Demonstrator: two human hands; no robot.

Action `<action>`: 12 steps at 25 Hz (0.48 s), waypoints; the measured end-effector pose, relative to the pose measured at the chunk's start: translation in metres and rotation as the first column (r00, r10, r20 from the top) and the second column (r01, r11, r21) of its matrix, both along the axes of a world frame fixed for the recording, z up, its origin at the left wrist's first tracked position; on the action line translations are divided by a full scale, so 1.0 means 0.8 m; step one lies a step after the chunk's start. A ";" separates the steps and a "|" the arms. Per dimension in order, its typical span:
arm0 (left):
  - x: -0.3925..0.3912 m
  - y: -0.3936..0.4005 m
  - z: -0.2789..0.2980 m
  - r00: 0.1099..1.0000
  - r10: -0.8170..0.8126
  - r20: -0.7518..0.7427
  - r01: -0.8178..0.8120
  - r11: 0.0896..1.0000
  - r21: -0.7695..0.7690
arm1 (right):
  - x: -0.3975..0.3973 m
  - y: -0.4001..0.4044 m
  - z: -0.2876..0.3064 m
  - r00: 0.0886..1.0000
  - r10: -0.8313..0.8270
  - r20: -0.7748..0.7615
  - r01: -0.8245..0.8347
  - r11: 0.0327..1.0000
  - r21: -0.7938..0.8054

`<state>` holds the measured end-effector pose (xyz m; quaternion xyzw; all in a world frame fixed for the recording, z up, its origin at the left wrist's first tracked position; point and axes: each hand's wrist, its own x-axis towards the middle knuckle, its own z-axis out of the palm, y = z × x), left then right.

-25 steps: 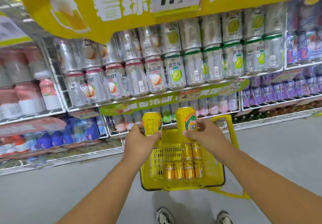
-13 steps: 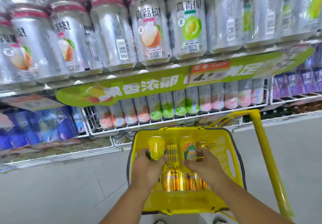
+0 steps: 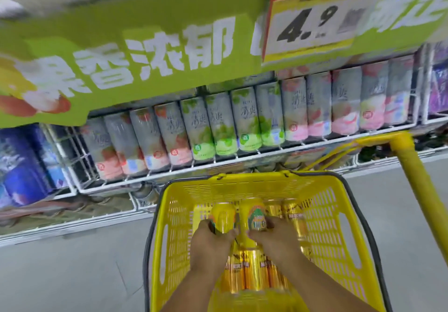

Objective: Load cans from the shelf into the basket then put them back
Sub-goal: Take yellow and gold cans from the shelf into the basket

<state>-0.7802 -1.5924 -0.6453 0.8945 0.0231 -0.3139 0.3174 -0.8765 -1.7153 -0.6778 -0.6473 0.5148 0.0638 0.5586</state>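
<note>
Hands inside yellow basket (image 3: 322, 205): left hand (image 3: 213, 241) gripping one yellow can (image 3: 222, 217), right hand (image 3: 276, 239) gripping another can (image 3: 254, 214). More gold cans (image 3: 252, 273) lie on basket floor below, shelf (image 3: 218, 161) just behind.

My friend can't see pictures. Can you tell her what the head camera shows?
Two bare hands, left hand and right hand, each lower a yellow can into a yellow basket already holding gold cans. Behind it, a shelf holds pastel drink cans.
</note>
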 end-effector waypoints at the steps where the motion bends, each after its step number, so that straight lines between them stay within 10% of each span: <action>1: 0.003 -0.006 -0.012 1.000 0.001 -0.007 -0.001 1.000 -0.009 | 0.005 0.001 -0.011 1.000 -0.003 -0.007 0.003 1.000 -0.010; 12: 0.016 -0.019 -0.094 0.999 0.027 -0.036 -0.026 1.000 0.010 | 0.019 0.013 -0.087 0.988 -0.048 -0.148 0.011 0.971 -0.238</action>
